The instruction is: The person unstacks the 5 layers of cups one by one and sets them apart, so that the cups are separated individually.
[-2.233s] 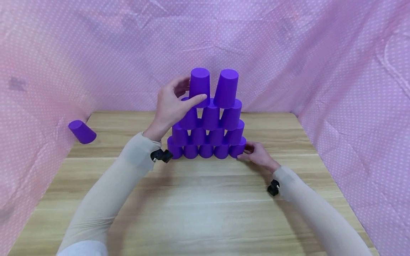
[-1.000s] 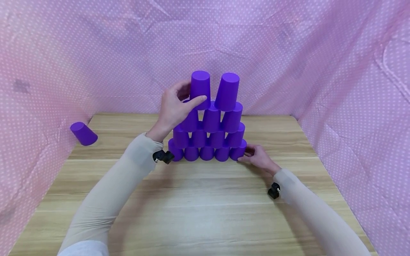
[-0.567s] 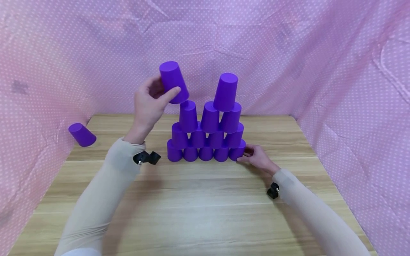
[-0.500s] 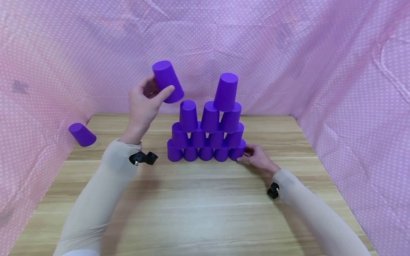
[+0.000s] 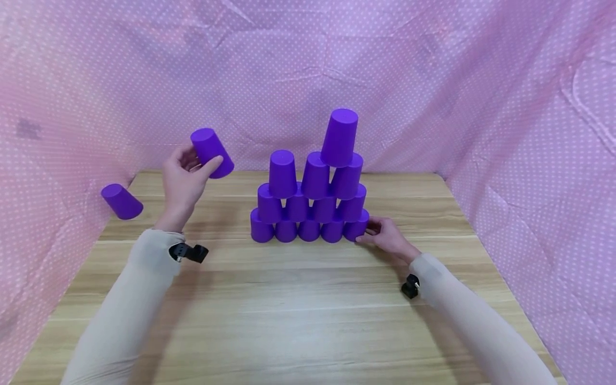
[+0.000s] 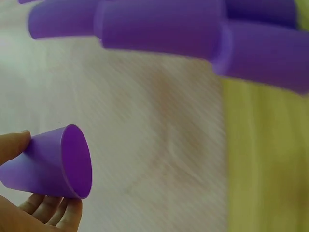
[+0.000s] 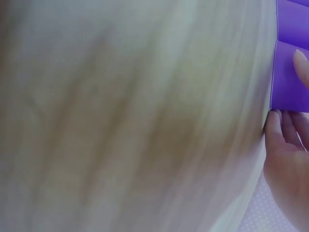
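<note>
My left hand (image 5: 182, 182) grips a purple cup (image 5: 208, 148), raised left of the stack, with thumb in front and fingers behind. In the left wrist view that cup's open mouth (image 6: 77, 162) faces away from the hand. Upside-down purple cups stand in a tiered stack at mid-table. A lone cup (image 5: 340, 138) tops its right side; the third tier's left cup (image 5: 283, 175) has a bare top. My right hand (image 5: 391, 237) holds the bottom tier's right-end cup (image 5: 355, 227), thumb at its front and fingers along its side.
One more upside-down purple cup (image 5: 122, 202) stands by the table's left edge. The wooden table (image 5: 308, 310) is bordered at the back and sides by pink dotted cloth (image 5: 308, 59). Each wrist carries a small black camera (image 5: 410, 287).
My left hand has lifted the upper-left cup off the stack's top tier and carried it left, then lower. My right hand stays at the bottom right cup.
</note>
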